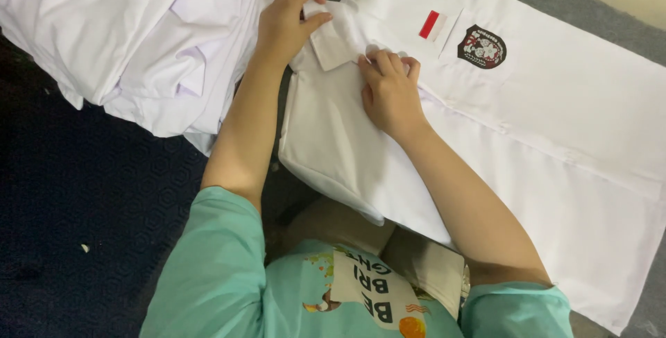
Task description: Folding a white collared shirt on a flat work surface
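Observation:
A white shirt (555, 123) lies spread flat in front of me, with a red-and-white patch (433, 24) and a dark round badge (481, 46) on its chest. My left hand (284, 24) pinches a folded white flap of the shirt (333, 39) between thumb and fingers. My right hand (390, 91) presses down on the cloth just right of that flap, fingers curled on the fabric. The shirt's near part drapes over my lap.
A pile of white shirts (132, 32) sits at the upper left. A dark blue patterned floor mat (90, 199) lies to the left, and a grey surface (590, 19) shows past the shirt at the upper right.

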